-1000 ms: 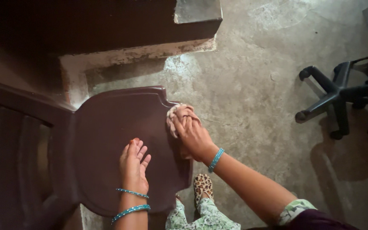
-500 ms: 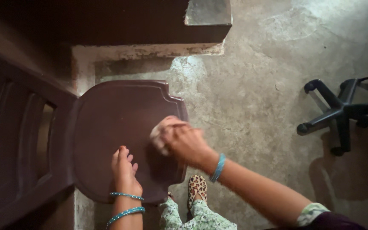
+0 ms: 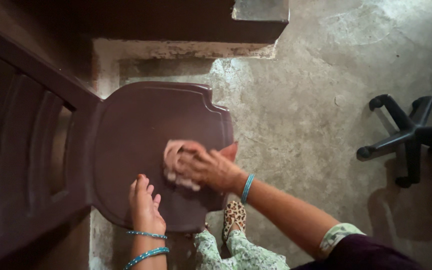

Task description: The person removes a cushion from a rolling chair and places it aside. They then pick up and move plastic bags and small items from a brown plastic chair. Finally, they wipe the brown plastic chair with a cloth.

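Head view showed the right hand point(image 3: 207, 169) pressing a bunched pink cloth point(image 3: 176, 162) flat on the brown chair seat point(image 3: 141, 120), the left hand point(image 3: 144, 207) open, bracing the near edge; firm overlapping strokes would likely work best.

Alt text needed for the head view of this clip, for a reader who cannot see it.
Seen from above, a person's right hand presses a pinkish cloth onto the seat of a dark brown plastic chair, while the left hand rests flat on the seat's near edge. A black office chair base stands on the concrete floor.
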